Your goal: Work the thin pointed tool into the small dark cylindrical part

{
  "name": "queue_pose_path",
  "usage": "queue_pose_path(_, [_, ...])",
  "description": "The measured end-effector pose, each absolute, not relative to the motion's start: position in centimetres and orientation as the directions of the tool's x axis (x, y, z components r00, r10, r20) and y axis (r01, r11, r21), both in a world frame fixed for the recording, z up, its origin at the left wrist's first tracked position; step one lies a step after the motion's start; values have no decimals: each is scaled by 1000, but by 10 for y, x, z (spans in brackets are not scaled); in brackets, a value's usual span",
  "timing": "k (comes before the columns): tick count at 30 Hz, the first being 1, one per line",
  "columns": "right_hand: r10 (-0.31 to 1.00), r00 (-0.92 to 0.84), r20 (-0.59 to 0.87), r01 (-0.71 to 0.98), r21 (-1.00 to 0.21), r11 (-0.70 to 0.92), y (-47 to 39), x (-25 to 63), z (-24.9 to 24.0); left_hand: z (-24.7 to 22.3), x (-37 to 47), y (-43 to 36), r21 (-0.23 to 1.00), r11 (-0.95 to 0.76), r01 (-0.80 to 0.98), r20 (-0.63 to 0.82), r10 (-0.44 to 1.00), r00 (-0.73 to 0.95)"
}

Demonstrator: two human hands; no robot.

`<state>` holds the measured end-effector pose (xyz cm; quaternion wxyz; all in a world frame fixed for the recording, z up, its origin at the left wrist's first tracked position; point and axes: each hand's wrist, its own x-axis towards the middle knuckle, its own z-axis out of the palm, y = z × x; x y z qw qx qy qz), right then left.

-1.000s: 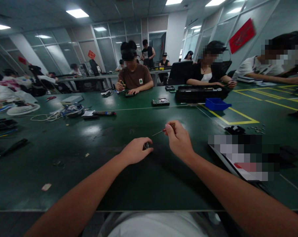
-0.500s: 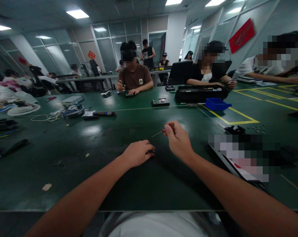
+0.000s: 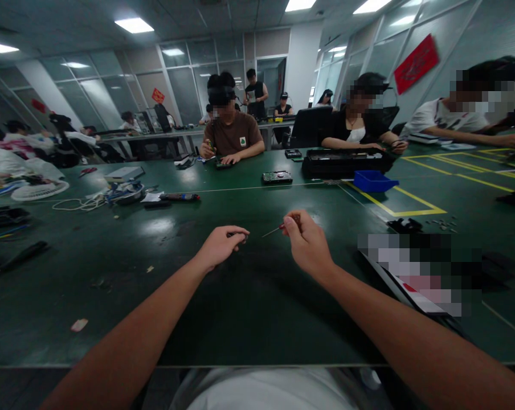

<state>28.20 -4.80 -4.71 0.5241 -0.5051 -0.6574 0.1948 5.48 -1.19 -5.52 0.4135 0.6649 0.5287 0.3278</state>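
Observation:
My right hand point(image 3: 306, 242) is closed around the handle of a screwdriver point(image 3: 273, 230); its thin shaft points left and slightly down. To the left, my left hand point(image 3: 218, 246) is closed in a pinch, with a small dark piece point(image 3: 242, 235) between its fingers. The fingers cover most of that piece, so its kind cannot be made out. A short gap separates the screwdriver's tip from the left fingertips. Both hands are over the green table point(image 3: 257, 319).
A hard drive point(image 3: 277, 177) lies ahead, with a blue bin point(image 3: 375, 181) and a long black casing point(image 3: 347, 163) to its right. Small metal parts point(image 3: 441, 223) are scattered at right. An electric screwdriver point(image 3: 179, 197) and cables point(image 3: 127, 192) lie left. Co-workers sit across the table.
My left hand has moved left and a little farther from me, taking the small dark piece along. The right hand and screwdriver have stayed almost still.

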Motion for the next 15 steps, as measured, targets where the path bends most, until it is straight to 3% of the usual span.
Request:
queue_pose_path(3, [867,57,494,462,-783,416,-48,282,-47,-51,37,3,978,191,77,-197,978,71])
queue_pose_path(6, [867,59,495,456,-786,417,-48,282,-47,-45,20,14,896,358,-264,-357,933,51])
queue_pose_path(9, [867,54,496,453,-786,421,-48,282,-46,-38,6,21,834,369,-410,-389,921,36])
queue_pose_path(15, [865,51,499,460,-780,423,-47,283,-47,-21,-22,28,835,241,-495,-322,943,-84])
